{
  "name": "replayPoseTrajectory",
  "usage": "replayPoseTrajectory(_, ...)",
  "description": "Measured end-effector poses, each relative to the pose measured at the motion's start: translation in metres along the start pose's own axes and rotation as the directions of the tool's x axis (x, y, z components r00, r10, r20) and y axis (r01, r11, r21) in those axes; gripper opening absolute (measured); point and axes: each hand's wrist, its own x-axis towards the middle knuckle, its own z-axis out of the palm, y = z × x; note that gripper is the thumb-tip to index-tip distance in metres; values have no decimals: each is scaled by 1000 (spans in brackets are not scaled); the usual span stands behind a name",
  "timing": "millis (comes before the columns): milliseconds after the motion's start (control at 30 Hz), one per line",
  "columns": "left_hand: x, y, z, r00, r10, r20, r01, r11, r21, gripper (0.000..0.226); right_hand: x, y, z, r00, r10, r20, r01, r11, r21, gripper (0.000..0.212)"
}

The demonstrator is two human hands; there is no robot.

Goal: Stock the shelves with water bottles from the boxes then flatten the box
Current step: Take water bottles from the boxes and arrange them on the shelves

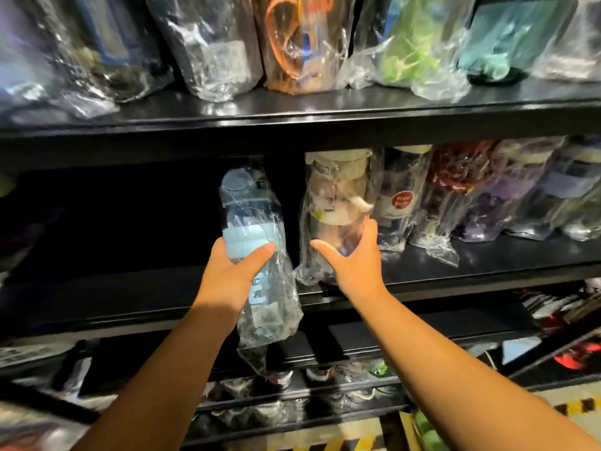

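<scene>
**Item:** light-blue translucent plastic water bottle [242,219] with a paler blue band and flip lid, sealed in a loose, crinkled clear plastic bag [273,317].

**Location:** in the left hand [240,265], lid uppermost and leaning slightly, in front of the black middle shelf [520,252] and not yet set on it. The lid stood above the fingers. The slack tail of the bag hung below them.

**Hold:** left fingers were curled round the banded waist, with the thumb across the front. Right fingers were spread, the thumb splayed wide, and lay straight against the neighbouring cream-and-white bagged bottle [338,190] standing on the shelf. The right hand [353,262] touched it rather than clasped it.

**Handling (judged):**
- The bottle was probably empty, so light, with a stiff body unlikely to crush.
- The film was slick and could slide over the bottle under the fingers.
- It was best gripped firmly at the band, through the bag, never by the loose tail.
- The neighbouring bottle looked easy to topple and was worth steadying.
</scene>
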Motion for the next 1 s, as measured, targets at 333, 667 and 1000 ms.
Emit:
replayPoseTrajectory(333, 3, -7, 6, 997, 61, -43, -59, 997, 51, 41, -7, 40, 2, 998, -2, 68, 24, 948, -316, 88)
replayPoseTrajectory(667, 10, 3, 10, 992, -43, -115, 53, 995, 82, 45, 21, 43, 9, 986, 150, -66, -163, 941, -296, 40)
replayPoseTrajectory(1000, 37, 18, 14, 980, -76, -183, 80, 997, 14, 79, 22, 55, 12, 992, 98, -75, -118, 930, -347, 39)
